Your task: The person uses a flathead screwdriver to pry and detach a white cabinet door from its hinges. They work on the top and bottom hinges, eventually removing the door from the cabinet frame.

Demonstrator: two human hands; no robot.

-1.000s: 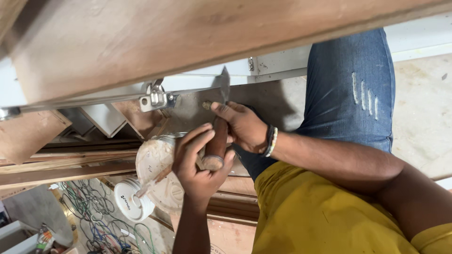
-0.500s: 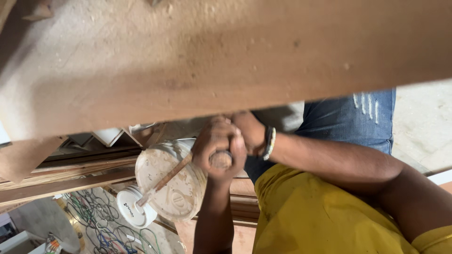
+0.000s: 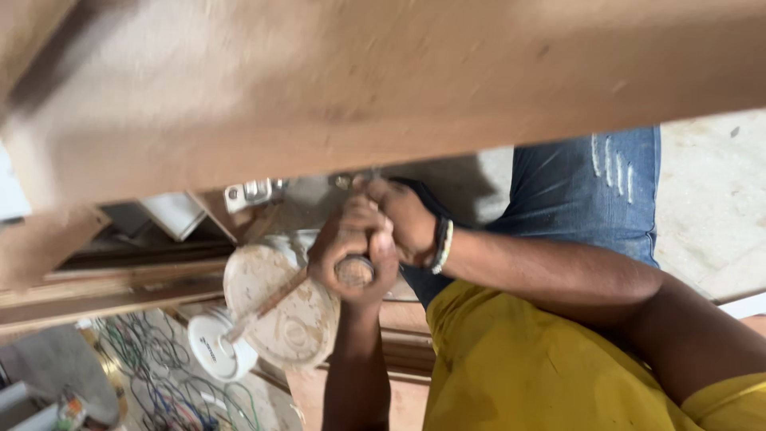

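Observation:
My left hand [image 3: 351,259] comes up from the bottom and is wrapped around the round wooden handle of a hand tool [image 3: 354,272]. Just above it, my right hand [image 3: 405,217], with a beaded bracelet at the wrist, pinches the tool's front end, which points toward the lower edge of a large wooden board [image 3: 383,88]. That board is blurred and fills the top of the view. The tool's tip is hidden by my fingers and the board.
A glue-smeared white bucket [image 3: 281,313] with a stick [image 3: 267,300] lying across it sits left of my hands, next to a small white lid [image 3: 212,348]. A metal fitting [image 3: 255,191] shows under the board. Tangled cables [image 3: 152,375] lie lower left; concrete floor [image 3: 710,207] at right.
The board now covers more of the view. Both hands have closed up together on the tool and shifted toward the board's edge; the tool's metal end is no longer visible.

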